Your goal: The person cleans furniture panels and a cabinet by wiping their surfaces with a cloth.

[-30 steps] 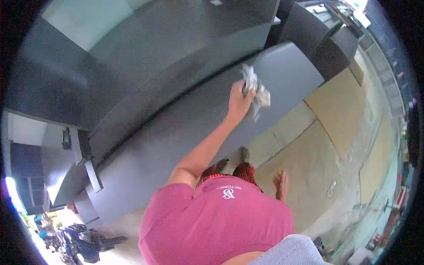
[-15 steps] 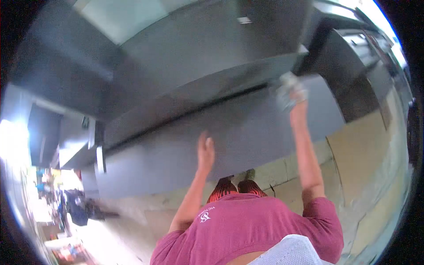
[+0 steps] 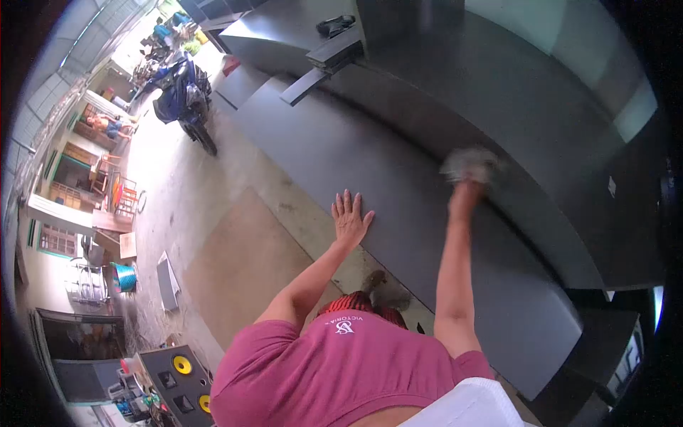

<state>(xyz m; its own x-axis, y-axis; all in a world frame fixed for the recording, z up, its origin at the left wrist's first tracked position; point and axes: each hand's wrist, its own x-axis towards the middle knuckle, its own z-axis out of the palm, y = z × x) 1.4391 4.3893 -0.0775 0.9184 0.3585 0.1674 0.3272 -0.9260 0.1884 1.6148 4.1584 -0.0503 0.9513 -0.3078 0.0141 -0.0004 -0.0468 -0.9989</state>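
Observation:
A long dark grey board [image 3: 384, 164] lies in front of me, running from upper left to lower right. My left hand [image 3: 349, 224] is spread flat at its near edge, palm down, fingers apart. My right hand [image 3: 464, 196] reaches farther across the board and grips a whitish, crumpled cloth [image 3: 472, 168], smeared by motion. Cloth and fingers are over the far side of the board, close to the large dark panel [image 3: 526, 121] behind it.
Narrow dark strips [image 3: 306, 87] lie stacked across the board's far left part. A blue motorcycle [image 3: 183, 99] stands on the concrete floor to the left. Brown sheet [image 3: 242, 267] covers the floor beside me. A speaker cabinet [image 3: 167, 384] with yellow cones stands lower left. Another person [image 3: 107, 127] is far off.
My view has swung round, bringing the motorcycle and yard into sight. My left hand has gone from raised and blurred to flat at the board's edge. The cloth has moved away from the board's right end.

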